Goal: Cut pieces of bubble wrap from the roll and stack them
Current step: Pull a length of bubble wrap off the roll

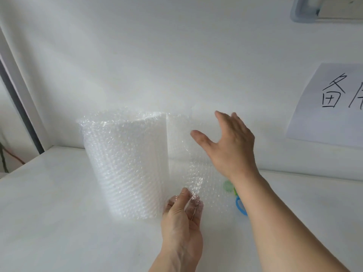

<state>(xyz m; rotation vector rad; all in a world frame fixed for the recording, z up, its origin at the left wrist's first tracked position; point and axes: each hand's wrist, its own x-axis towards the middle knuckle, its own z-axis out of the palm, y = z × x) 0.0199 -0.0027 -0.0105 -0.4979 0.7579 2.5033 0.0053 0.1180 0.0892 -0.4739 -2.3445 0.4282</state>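
Bubble wrap roll, clear plastic, fat cylinder, is standing upright on the white table, left of centre, close to the white wall. Loose clear bubble wrap sheet is trailing off the roll's right side, hanging upright and reaching down toward the near edge. Left hand is pinching the sheet's lower corner between thumb and fingers, plastic crumpling at the fingertips. Right hand is hovering with fingers spread and relaxed, gripping nothing, palm facing the sheet's upper part; cannot tell whether it is touching the plastic. Right forearm is crossing over scissors with blue and green plastic handles, lying on the table just right of the sheet, partly hidden by arm and wrap, blades not visible. White paper sign with black handwritten characters is sitting on the wall at right, cut off by frame edge. Grey-blue plastic object is showing at top right corner, mostly out of frame. Dark vertical strip is running along the left edge beside the wall.
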